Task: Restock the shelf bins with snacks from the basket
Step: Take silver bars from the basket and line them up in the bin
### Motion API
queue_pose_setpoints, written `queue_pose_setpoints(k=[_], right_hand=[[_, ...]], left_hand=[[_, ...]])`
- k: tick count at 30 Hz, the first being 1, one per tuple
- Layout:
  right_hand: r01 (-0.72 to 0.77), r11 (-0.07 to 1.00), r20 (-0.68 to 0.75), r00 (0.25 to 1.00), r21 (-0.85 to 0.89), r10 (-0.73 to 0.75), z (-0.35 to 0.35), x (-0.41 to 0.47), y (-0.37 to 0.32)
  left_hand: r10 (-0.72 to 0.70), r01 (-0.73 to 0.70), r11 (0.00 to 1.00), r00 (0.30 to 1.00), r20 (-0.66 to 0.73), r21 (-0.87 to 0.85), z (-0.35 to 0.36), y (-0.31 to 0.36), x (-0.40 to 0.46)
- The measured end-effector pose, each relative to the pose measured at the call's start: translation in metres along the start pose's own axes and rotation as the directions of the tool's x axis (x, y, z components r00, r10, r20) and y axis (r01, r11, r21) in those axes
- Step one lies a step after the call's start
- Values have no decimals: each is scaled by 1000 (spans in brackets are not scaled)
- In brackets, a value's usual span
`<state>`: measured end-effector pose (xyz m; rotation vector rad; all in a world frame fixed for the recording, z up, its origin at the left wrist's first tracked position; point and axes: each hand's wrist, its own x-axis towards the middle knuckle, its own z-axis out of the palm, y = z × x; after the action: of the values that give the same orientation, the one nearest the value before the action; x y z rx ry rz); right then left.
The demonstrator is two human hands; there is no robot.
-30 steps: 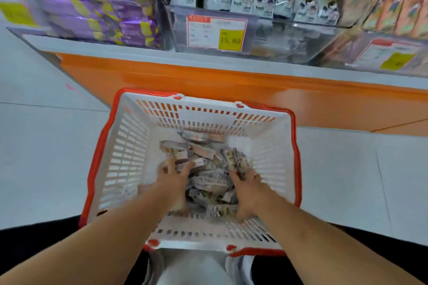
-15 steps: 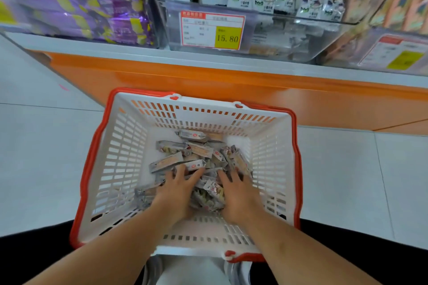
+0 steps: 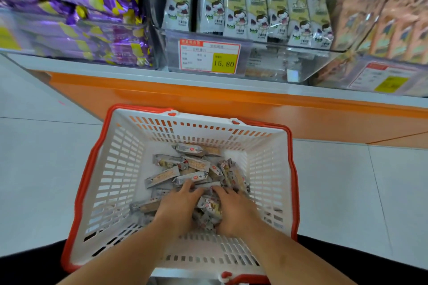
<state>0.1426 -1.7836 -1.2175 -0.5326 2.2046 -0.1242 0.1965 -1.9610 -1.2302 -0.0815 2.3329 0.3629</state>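
Now gathering, both hands down among the snack packets. Left hand palm-down, fingers bent and dug into the heap, curled over a few wrappers; right hand alongside, nearly touching it, fingers curled the same way, with a clump of packets squeezed up between the two palms. Cannot tell how many are truly caught, since the undersides of both hands are hidden. Just beyond the fingertips, more packets lying loose and criss-crossed, some flat, some propped on others, all resting on the floor of the white basket with its red rim, which walls the hands in to left, right and front. Judging by the look: small sealed foil sticks, light, thin and slick, the contents probably brittle, the heap free to slide and spill. Best taken as a scoop from both sides and from beneath, palms pressing inward, rather than pinched by the crimped ends; gentle pressure only, so as not to crush, and a modest load, so as not to shed strays on the lift. Further ahead of the hands and above them, past the orange shelf base, a clear shelf bin carrying a price label, its front part low on stock behind the plastic, with upright green-and-white packs at its back. Off to the left of that, purple packs; off to the right, another bin, blurred.
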Motion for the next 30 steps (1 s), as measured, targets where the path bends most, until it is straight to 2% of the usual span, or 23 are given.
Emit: queue_pose_setpoints(k=[6,9,13,17,21,25,27,29,30], right_hand=[[64,978,10,998,201,-67,-34,-4,-11],[100,947,-1,995,306,-104,-55,-20,-17],[122,931,32,989,343,-141,-99,-50,-32],[185,930,-82,983,319,-167,-181,-102,-44],[252,952,-270,942,175,-199,-281,-187,-58],[263,963,-483,852,58,-204,-363,-253,-75],[253,967,-584,783,-12,-212,-394,-257,-81],[214,973,-672,708,-90,-218,-418,-241,-87],[195,974,-690,689,-118,-222,-425,-229,-90]], left_hand=[[53,-59,992,997,-62,-111,-48,3,-17],[99,-106,992,991,-92,-67,-84,8,-37],[150,-151,989,982,-115,-2,-137,17,-71],[150,-137,988,955,-254,69,-208,37,-117],[174,-180,983,826,-536,41,-281,69,-179],[169,-188,980,603,-779,67,-353,100,-222],[163,-185,979,486,-859,82,-382,109,-222],[123,-149,987,423,-898,66,-403,113,-212],[94,-127,991,416,-905,44,-410,112,-203]])
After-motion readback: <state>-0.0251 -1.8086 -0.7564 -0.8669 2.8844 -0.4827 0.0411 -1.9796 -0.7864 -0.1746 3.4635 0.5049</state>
